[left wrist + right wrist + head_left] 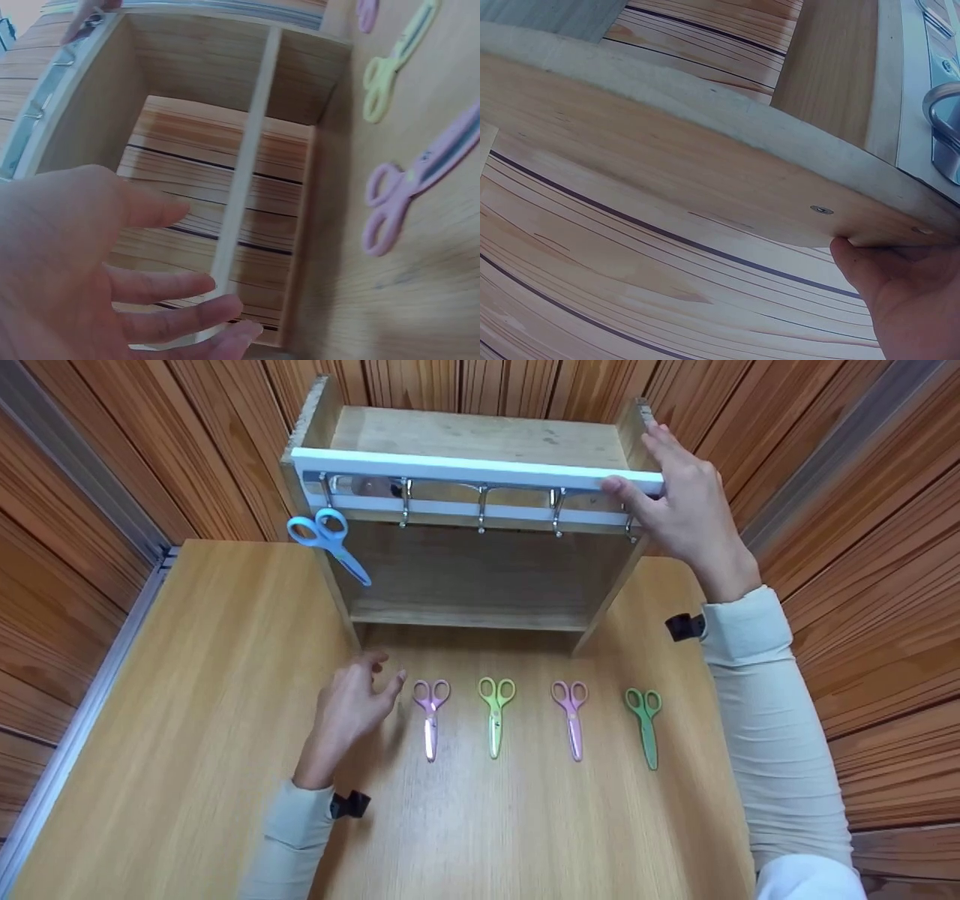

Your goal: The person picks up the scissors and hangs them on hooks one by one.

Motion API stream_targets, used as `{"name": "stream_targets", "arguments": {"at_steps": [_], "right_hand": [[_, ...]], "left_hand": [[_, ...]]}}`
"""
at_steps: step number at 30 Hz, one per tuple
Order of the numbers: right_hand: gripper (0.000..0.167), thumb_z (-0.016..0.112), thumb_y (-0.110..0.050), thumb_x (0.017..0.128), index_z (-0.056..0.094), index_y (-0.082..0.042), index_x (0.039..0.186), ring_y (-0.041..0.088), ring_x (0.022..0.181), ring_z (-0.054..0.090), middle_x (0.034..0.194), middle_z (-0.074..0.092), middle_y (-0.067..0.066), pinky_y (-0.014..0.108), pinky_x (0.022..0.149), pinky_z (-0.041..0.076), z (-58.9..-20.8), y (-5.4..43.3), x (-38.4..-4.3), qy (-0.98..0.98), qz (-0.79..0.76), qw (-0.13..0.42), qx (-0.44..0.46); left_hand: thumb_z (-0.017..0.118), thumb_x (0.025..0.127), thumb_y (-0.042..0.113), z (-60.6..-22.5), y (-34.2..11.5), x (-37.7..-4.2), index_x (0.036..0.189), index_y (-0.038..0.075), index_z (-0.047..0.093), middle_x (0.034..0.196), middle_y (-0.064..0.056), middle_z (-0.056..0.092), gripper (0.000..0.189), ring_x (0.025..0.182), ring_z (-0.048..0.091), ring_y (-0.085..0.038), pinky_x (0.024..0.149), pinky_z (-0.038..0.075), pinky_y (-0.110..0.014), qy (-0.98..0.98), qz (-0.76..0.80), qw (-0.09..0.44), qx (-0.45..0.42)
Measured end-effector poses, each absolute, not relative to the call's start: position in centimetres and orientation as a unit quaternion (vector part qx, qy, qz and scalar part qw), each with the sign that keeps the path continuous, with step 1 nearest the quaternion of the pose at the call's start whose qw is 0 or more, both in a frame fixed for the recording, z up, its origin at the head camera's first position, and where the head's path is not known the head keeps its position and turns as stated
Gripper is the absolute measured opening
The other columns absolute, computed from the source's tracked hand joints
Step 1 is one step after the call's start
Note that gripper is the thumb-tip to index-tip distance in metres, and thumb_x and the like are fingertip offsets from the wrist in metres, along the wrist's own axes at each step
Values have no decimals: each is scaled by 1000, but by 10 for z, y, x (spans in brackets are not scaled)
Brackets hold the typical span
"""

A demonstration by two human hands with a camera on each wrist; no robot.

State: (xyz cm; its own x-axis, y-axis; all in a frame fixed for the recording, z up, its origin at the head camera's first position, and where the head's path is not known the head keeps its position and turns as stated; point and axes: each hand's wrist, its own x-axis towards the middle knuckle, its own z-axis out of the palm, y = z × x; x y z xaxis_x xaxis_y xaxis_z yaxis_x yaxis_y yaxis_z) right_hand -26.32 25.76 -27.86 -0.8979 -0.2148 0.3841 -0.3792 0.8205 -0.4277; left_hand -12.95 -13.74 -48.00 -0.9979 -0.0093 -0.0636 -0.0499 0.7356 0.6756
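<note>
My left hand (pixel 351 706), fingers spread loosely and holding nothing, hovers over the table near the lower left of a wooden shelf (pixel 469 619). Just right of it lies a pair of purple scissors (pixel 430 703). My right hand (pixel 694 506) grips the shelf's upper right corner, its thumb on the white hook rail (pixel 465 464) and its fingers along the side panel (pixel 705 161). Blue scissors (pixel 322 534) hang by a handle loop from the leftmost hook. Yellow-green scissors (pixel 495 716), pink-purple scissors (pixel 572 716) and green scissors (pixel 646 726) continue the table row, handles toward the shelf.
Several metal hooks (pixel 481 510) line the rail without scissors on them, right of the blue pair. The shelf stands at the back of the wooden table (pixel 187 720). Wood-patterned walls (pixel 885 660) enclose the sides and back, with a metal frame strip (pixel 82 705) at left.
</note>
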Motion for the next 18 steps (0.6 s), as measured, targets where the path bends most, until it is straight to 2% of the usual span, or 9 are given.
{"name": "stream_targets", "arguments": {"at_steps": [3,4,7,11,18], "right_hand": [[99,57,-78,92,41,-8,161,29,163,26,174,29,7,49,133,24,-279,258,-263,-942,251,159,156],[99,57,-78,92,41,-8,161,29,163,26,174,29,8,49,133,24,-279,258,-263,-942,250,159,156],[100,56,-79,92,42,-7,160,29,163,26,173,30,8,50,133,24,-279,258,-263,-944,244,159,157],[101,56,-80,91,42,-7,160,29,162,27,173,31,9,49,133,24,-278,257,-263,-943,242,162,160],[103,56,-81,91,46,-1,156,29,160,31,169,36,14,50,132,27,-276,257,-265,-934,248,184,180]], "left_hand": [[69,101,38,-490,-132,-126,140,4,61,128,-22,70,53,64,58,-23,52,44,-30,937,346,24,-29],[69,101,38,-494,-129,-125,140,4,61,128,-23,70,53,62,57,-22,51,42,-29,941,337,18,-32],[70,100,36,-507,-121,-123,140,1,61,128,-25,68,54,77,64,-28,58,52,-36,950,308,-5,-41],[72,99,34,-522,-110,-121,138,-3,63,132,-28,67,55,104,68,-41,78,62,-51,959,279,-41,-34],[73,95,37,-544,-93,-117,127,-5,67,125,-29,70,53,106,71,-46,81,64,-57,968,237,-76,7]]}}
